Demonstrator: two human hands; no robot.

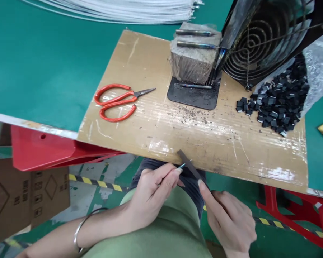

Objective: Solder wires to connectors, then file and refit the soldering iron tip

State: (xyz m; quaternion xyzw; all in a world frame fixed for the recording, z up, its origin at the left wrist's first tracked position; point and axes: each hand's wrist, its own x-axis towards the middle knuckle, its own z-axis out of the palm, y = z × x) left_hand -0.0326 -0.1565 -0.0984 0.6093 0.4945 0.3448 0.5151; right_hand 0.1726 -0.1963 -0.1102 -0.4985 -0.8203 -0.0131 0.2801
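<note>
The left hand (150, 195) pinches a thin metal tip (182, 166) while the right hand (228, 218) grips a dark file (190, 165) across it, apparently mid-filing just below the desk (204, 139) edge, which calls for steady strokes.

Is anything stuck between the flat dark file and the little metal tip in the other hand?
Nothing visible. The right hand holds the flat file right against the tip of the thin metal piece pinched in the left hand, just below the cardboard board's front edge.
</note>
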